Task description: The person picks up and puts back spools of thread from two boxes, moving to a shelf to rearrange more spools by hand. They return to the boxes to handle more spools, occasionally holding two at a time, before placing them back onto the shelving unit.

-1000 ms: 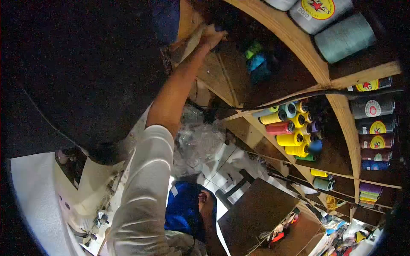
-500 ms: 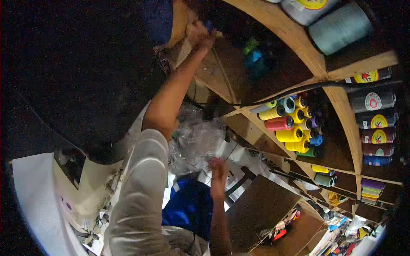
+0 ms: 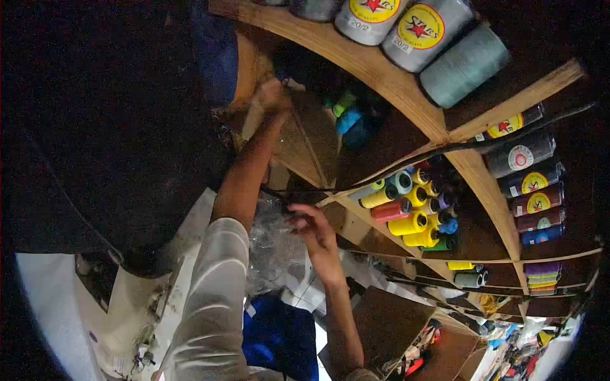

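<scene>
My left hand (image 3: 273,95) is raised at the upper middle, against the wooden edge of a shelf compartment. Its fingers are blurred, and whether they hold anything is unclear. Green and blue thread spools (image 3: 349,117) lie in the dark compartment to its right. Lower down, my right hand (image 3: 318,238) hangs in the air with curved fingers apart and nothing visible in them. Crumpled clear plastic (image 3: 270,254) shows behind and left of that hand. Below it is a shiny blue fabric-like item (image 3: 279,340).
Wooden shelving (image 3: 445,136) curves across the right side. It bears large grey cones (image 3: 422,28), a stack of yellow and red spools (image 3: 406,222) and dark labelled spools (image 3: 534,184). An open cardboard box (image 3: 387,324) sits at lower right. A black cable (image 3: 508,136) crosses the shelves.
My right hand has risen and its fingers have spread. My left hand appears slightly lower and further left, still by the compartment. The view has shifted, showing more of the grey cones.
</scene>
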The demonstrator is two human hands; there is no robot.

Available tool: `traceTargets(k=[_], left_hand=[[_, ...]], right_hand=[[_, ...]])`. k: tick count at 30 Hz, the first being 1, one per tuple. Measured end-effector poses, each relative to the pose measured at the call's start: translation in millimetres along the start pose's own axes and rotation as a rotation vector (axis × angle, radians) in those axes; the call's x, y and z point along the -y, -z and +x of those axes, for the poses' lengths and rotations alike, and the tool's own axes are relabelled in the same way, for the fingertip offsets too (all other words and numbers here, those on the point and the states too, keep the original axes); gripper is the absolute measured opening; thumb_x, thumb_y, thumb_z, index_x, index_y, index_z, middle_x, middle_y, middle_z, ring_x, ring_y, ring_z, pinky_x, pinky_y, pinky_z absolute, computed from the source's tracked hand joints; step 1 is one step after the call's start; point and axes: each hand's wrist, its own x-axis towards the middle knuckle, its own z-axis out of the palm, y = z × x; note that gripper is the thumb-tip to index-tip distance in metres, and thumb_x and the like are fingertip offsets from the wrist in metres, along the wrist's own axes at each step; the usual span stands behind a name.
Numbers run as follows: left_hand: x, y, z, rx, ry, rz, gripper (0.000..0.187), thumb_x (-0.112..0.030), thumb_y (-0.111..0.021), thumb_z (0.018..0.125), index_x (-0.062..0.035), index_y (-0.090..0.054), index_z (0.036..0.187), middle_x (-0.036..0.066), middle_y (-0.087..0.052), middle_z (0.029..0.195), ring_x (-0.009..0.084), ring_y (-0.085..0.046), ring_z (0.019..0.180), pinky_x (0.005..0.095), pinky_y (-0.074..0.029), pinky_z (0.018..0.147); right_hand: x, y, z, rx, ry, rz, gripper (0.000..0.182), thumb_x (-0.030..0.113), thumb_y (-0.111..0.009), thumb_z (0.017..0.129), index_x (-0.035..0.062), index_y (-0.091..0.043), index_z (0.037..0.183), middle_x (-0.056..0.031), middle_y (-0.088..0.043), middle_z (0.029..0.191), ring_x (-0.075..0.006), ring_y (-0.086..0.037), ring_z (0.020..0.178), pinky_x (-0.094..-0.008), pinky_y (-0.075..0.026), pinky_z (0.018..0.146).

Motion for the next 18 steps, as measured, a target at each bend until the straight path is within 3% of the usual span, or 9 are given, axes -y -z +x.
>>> traceTargets(k=[4,8,10,15,18], left_hand=[[-6.3,-4.4,3.8,0.002,0.05,-0.041,0.018,-0.022,-0.057,0.09,-0.0048,-0.061,0.09,0.009,-0.062,0.095,0.0244,-0.061,0.086,0.0381,-0.049,0.07],[-5.8,-1.6,5.8,0.03,0.091,-0.144,0.017,-0.021,-0.057,0.091,-0.0054,-0.058,0.098,0.01,-0.06,0.101,0.023,-0.058,0.091,0.0375,-0.048,0.074],[-4.6,2.3,3.4,0.05,0.115,-0.232,0.018,-0.021,-0.057,0.092,-0.0057,-0.057,0.101,0.01,-0.058,0.104,0.0224,-0.057,0.093,0.0372,-0.047,0.076],[-18.7,25.0,-7.6,0.08,0.243,-0.516,0.022,-0.02,-0.056,0.094,-0.0065,-0.054,0.111,0.011,-0.055,0.112,0.0207,-0.054,0.099,0.0364,-0.046,0.08],[-48.2,60.6,-42.6,0.049,0.497,-0.856,0.026,-0.02,-0.056,0.095,-0.0069,-0.052,0.116,0.011,-0.053,0.117,0.0198,-0.053,0.102,0.0359,-0.046,0.083]], right_hand=[[1.4,5.8,-36.6,-0.224,-0.054,-0.051,0.036,0.03,-0.05,0.099,0.0044,-0.053,0.123,-0.0101,-0.056,0.121,-0.0204,-0.058,0.103,-0.0342,-0.048,0.085],[9.3,4.4,-83.3,-0.438,-0.098,0.317,0.044,0.039,-0.051,0.097,0.0035,-0.05,0.122,-0.0106,-0.054,0.121,-0.022,-0.058,0.1,-0.0359,-0.047,0.085],[23.4,14.3,-93.2,-0.484,-0.113,0.296,0.047,0.043,-0.052,0.095,0.004,-0.05,0.121,-0.0092,-0.053,0.12,-0.0201,-0.055,0.1,-0.0368,-0.045,0.086],[55.7,28.1,-99.6,-0.534,0.015,0.235,0.036,0.031,-0.051,0.097,0.0043,-0.049,0.122,-0.0114,-0.054,0.118,-0.0199,-0.057,0.098,-0.0323,-0.047,0.082],[78.0,25.2,-108.6,-0.581,0.04,0.309,0.033,0.028,-0.051,0.098,0.0025,-0.051,0.119,-0.0123,-0.057,0.116,-0.0191,-0.058,0.096,-0.0315,-0.046,0.081]])
